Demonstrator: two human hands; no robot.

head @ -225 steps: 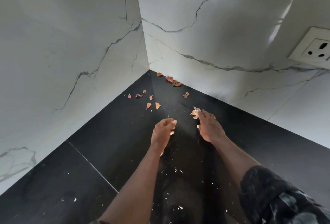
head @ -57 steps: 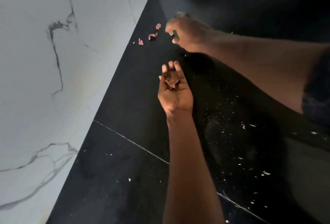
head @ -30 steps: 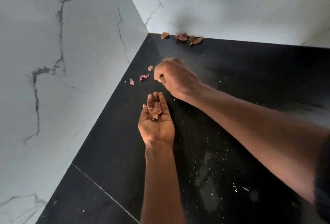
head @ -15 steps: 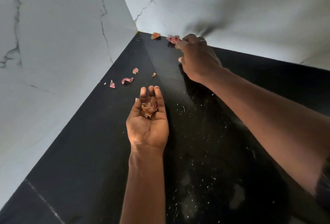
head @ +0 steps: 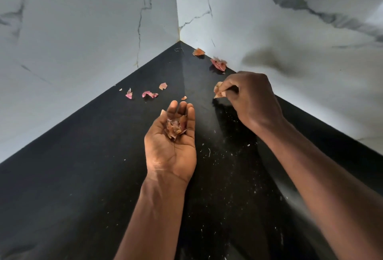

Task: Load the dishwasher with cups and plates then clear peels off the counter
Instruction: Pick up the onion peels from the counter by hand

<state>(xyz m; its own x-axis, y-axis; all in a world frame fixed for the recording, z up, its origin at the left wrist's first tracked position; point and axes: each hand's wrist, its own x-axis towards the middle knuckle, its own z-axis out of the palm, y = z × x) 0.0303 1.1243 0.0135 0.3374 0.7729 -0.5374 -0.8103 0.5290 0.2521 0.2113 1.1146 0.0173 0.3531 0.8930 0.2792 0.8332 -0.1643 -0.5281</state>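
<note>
My left hand (head: 172, 145) lies palm up over the black counter (head: 83, 177), its straight fingers carrying a small heap of onion peels (head: 175, 127). My right hand (head: 250, 100) hovers just right of it and pinches a pale peel (head: 218, 91) between thumb and fingertips. Loose peels remain on the counter: a pink peel (head: 129, 94), a curled pink peel (head: 149, 94), a small orange peel (head: 163, 86) and a tiny bit (head: 183, 98). Against the back wall lie an orange peel (head: 198, 52) and a reddish peel (head: 218, 64).
White marble walls (head: 83, 31) meet in a corner behind the counter and close it in at left and back. Fine white crumbs (head: 228, 156) are scattered over the counter below my right hand.
My right hand has drawn back from the back wall with a peel pinched in its fingers. My left hand stays palm up with its heap.
</note>
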